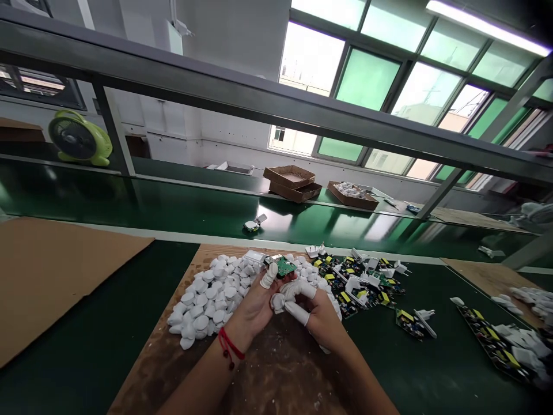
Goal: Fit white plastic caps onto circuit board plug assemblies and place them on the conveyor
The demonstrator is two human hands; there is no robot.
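Circuit board (286, 266) is grasped by left hand (254, 308), near white pieces (211, 297) heaped on brown panel (280, 372). Right hand (318, 314) is held just beside; whether its grip is filled cannot be told.

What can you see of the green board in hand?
The board is flat and green, pale specks on its visible face. The left hand holds it tilted, by the white pile. A whitish piece shows on its left; whether they join is unclear, as is whether the right hand touches it.
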